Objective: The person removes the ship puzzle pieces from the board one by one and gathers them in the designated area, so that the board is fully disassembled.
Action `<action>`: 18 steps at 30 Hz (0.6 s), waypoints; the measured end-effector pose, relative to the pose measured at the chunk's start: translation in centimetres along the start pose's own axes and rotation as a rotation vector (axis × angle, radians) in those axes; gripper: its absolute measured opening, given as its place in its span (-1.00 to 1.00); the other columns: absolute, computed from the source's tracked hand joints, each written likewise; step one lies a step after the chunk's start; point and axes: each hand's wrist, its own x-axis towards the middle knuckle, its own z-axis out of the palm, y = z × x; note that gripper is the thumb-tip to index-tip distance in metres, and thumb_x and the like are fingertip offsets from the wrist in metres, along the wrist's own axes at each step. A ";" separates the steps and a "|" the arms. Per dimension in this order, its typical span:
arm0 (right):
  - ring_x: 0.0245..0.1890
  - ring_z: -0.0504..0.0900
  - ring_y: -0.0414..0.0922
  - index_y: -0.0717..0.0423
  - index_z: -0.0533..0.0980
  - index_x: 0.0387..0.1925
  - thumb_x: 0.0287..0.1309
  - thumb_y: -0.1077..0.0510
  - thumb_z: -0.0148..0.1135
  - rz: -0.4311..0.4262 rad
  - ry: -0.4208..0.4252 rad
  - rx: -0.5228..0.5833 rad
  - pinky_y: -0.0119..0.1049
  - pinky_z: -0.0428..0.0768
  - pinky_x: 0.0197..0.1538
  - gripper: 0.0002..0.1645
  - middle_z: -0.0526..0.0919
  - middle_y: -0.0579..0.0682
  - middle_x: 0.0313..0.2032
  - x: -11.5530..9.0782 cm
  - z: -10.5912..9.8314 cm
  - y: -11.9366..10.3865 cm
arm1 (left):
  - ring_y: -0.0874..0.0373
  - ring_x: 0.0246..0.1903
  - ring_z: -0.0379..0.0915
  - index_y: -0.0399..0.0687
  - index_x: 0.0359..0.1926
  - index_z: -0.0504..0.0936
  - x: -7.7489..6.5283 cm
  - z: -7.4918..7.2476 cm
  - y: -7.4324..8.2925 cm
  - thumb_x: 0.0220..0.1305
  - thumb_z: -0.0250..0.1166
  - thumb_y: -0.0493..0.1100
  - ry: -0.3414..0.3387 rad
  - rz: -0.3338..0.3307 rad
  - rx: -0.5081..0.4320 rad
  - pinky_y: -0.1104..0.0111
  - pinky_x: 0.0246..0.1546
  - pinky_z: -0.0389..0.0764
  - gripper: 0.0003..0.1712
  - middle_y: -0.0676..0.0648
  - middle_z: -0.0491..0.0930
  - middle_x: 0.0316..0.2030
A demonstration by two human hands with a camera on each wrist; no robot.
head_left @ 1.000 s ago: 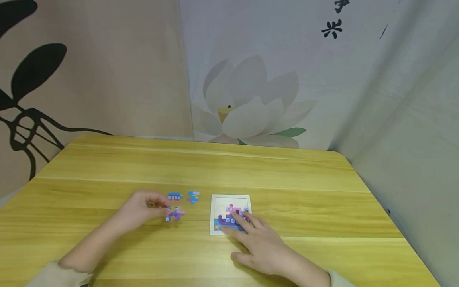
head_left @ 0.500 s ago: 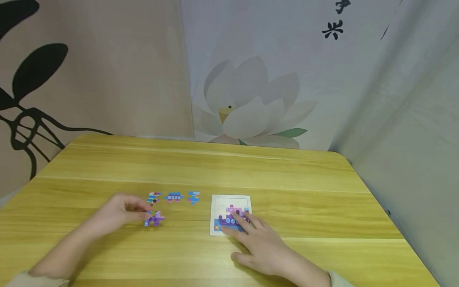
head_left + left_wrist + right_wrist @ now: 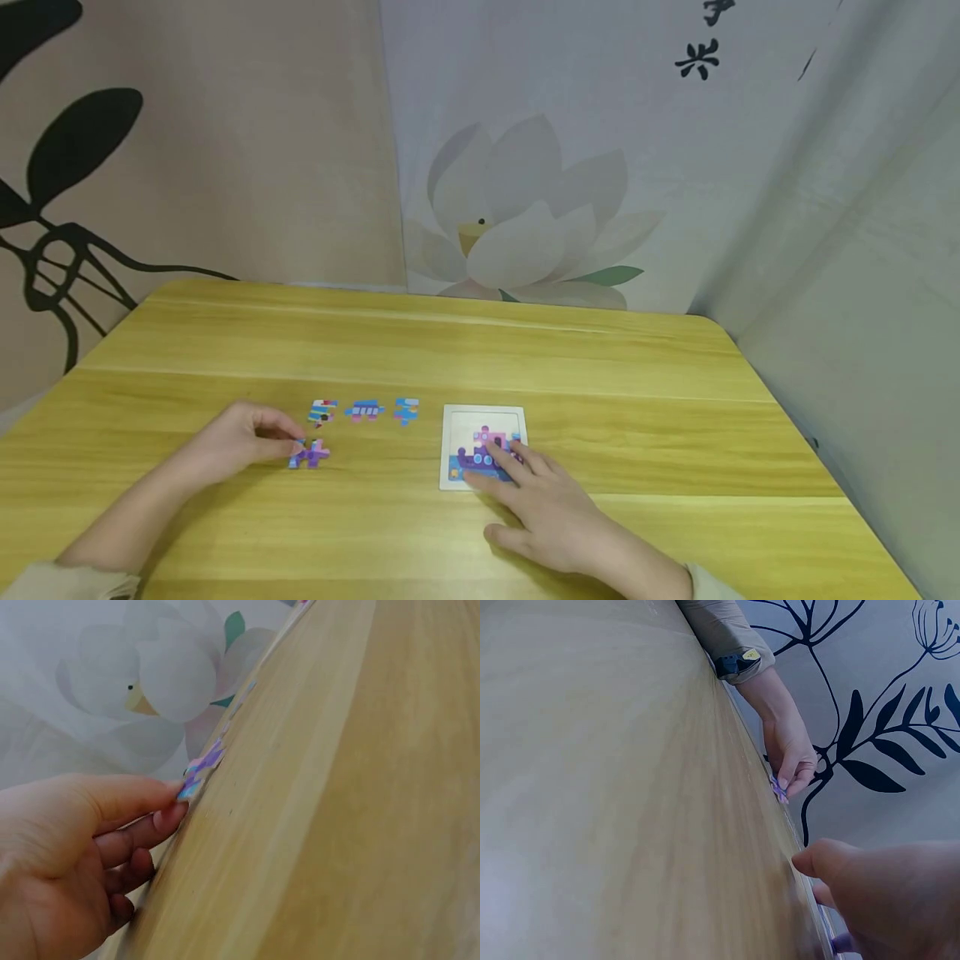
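Between thumb and fingertips my left hand pinches a purple and pink jigsaw piece at its left end. The left wrist view shows the same jigsaw piece close to the table surface; whether it touches cannot be told. My right hand lies with spread fingers over the lower right of a white square puzzle tray. Under those fingers, partly hidden, is an assembled ship picture in purple, pink and blue. The thumb stands apart from the other fingers in the right wrist view.
Three loose pieces lie in a row left of the tray: a striped piece, a blue piece with pale windows and a blue piece with orange. A printed curtain hangs behind the wooden table.
My left hand has moved left with the purple and pink piece, uncovering the striped piece in the row. The right hand has stayed on the tray.
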 end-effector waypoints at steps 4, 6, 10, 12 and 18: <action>0.41 -0.02 0.17 -0.38 0.14 0.43 0.31 -0.28 -0.03 -0.008 0.009 0.001 0.19 0.11 0.29 -0.31 0.00 0.01 0.46 -0.1 -0.1 0.0 | 0.11 -0.37 0.45 -0.23 -0.22 0.68 0.2 0.3 0.2 0.15 0.38 -0.21 0.019 -0.010 0.045 0.37 -0.42 0.53 -0.81 -0.07 0.60 -0.32; 0.41 -0.02 0.17 -0.37 0.15 0.42 0.31 -0.27 -0.03 -0.009 0.015 -0.002 0.18 0.11 0.29 -0.32 0.01 0.01 0.46 -0.1 -0.3 0.0 | 0.10 -0.37 0.45 -0.23 -0.22 0.68 0.3 0.4 0.5 0.15 0.38 -0.22 0.029 -0.010 0.070 0.37 -0.42 0.53 -0.81 -0.06 0.60 -0.32; 0.41 -0.03 0.16 -0.37 0.15 0.43 0.32 -0.27 -0.04 -0.002 0.007 -0.006 0.17 0.10 0.30 -0.33 0.00 0.00 0.46 0.0 -0.5 0.0 | 0.11 -0.38 0.45 -0.18 -0.26 0.70 0.5 0.5 0.8 0.15 0.38 -0.24 0.037 0.003 0.127 0.39 -0.43 0.52 -0.87 -0.02 0.61 -0.34; 0.41 -0.03 0.15 -0.38 0.15 0.43 0.32 -0.27 -0.05 0.003 -0.002 -0.005 0.17 0.10 0.30 -0.33 0.00 0.00 0.46 0.0 -0.6 0.0 | 0.14 -0.43 0.42 -0.14 -0.31 0.71 0.5 0.4 0.7 0.14 0.39 -0.25 0.034 0.015 0.159 0.40 -0.46 0.50 -0.92 0.00 0.58 -0.41; 0.41 -0.01 0.15 -0.39 0.15 0.42 0.33 -0.27 -0.06 0.004 -0.008 0.002 0.18 0.12 0.29 -0.34 0.00 -0.01 0.46 0.1 -0.5 -0.1 | 0.19 -0.50 0.35 -0.07 -0.36 0.70 0.4 0.1 0.2 0.13 0.39 -0.26 0.026 0.048 0.188 0.42 -0.51 0.44 -0.96 0.02 0.48 -0.51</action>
